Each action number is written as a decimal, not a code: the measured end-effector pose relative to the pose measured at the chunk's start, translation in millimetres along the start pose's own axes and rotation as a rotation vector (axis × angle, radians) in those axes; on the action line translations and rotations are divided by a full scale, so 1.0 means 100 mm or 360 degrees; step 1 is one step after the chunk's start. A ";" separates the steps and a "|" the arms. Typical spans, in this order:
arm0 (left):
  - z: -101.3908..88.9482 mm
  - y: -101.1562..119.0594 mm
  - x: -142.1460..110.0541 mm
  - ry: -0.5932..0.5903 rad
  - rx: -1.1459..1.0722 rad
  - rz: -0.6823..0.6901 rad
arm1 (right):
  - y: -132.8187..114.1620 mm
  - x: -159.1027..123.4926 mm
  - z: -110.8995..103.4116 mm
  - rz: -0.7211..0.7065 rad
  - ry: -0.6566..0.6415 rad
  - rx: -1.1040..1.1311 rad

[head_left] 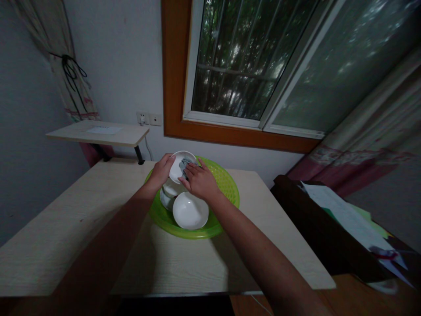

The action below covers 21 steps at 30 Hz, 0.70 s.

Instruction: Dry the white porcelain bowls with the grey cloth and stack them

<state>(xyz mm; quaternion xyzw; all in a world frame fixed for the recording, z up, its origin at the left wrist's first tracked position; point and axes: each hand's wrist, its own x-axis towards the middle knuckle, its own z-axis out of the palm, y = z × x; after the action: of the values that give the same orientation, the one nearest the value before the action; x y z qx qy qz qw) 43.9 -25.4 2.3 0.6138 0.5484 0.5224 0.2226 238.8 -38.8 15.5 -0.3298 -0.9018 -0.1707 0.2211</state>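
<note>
fingers of the left hand (161, 172) are bent around the edge of a small white bowl (175, 170), thumb at the rim, so that hand has hold of it; fingers of the right hand (198, 181) are stretched out and loosely spread, laid on a cloth inside the same bowl. beyond the fingers rises a pale wall (121, 57), and farther up to their right is a sliding window (250, 66) in a broad orange-brown wooden frame (177, 66), with bars and dim foliage visible through the glass. beneath the fingers spreads a light wood-grain table (269, 206). a floral curtain (378, 118) hangs far to their right, and a tied curtain (49, 26) far to their upper left. well right of the fingers, dark brown furniture (292, 210) bears loose papers (345, 215). left of them and farther back, a raised shelf (72, 130) stands on black legs. directly under the fingers sits a bright green plastic basket (232, 186). just below them inside it rests a glossy white bowl (190, 211), with more white crockery (167, 200) beside it, partly covered. smaller still are the grey-blue cloth (185, 165) under the right fingertips and, left of and beyond the fingers, a wall socket (155, 119).
</note>
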 end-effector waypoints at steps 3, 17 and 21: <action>0.00 0.00 0.00 -0.0002 0.0042 -0.0015 | -0.02 0.01 -0.03 0.0011 -0.0092 -0.0010; 0.02 -0.09 0.03 -0.0032 0.0063 0.0013 | -0.05 -0.04 -0.05 -0.0305 -0.0269 0.0354; 0.02 -0.10 0.03 -0.0015 0.0029 0.0005 | -0.06 -0.04 -0.03 -0.0293 -0.0274 0.0330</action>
<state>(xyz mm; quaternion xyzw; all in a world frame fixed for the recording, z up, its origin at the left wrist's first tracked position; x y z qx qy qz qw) 41.1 -18.9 -5.3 0.6192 0.5511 0.5147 0.2189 238.3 -46.9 15.1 -0.2345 -0.9566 -0.0672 0.1593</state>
